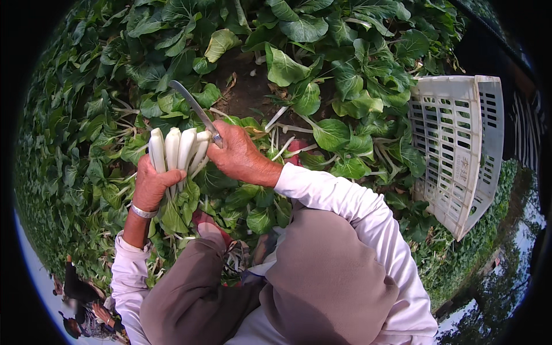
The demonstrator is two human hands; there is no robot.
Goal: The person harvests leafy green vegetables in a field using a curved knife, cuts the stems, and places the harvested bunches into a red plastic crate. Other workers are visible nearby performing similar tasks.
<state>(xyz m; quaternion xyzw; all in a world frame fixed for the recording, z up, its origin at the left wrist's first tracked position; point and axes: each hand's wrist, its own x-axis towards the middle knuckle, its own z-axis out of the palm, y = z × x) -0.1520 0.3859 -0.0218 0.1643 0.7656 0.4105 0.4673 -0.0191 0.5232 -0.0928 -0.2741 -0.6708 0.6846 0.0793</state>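
My left hand grips a bunch of leafy greens with thick white stalks, their cut stem ends pointing up and their green leaves hanging below my fist. My right hand is closed around a knife, whose curved metal blade points up and to the left. The fingers of the right hand are beside the rightmost stalk of the bunch; whether they touch it I cannot tell. The knife's handle is mostly hidden in my fist.
Dense leafy green plants surround me, with bare soil ahead. Loose cut leaves lie on the ground. A white slatted plastic crate bearing writing stands tilted at the right. Other people are at the lower left.
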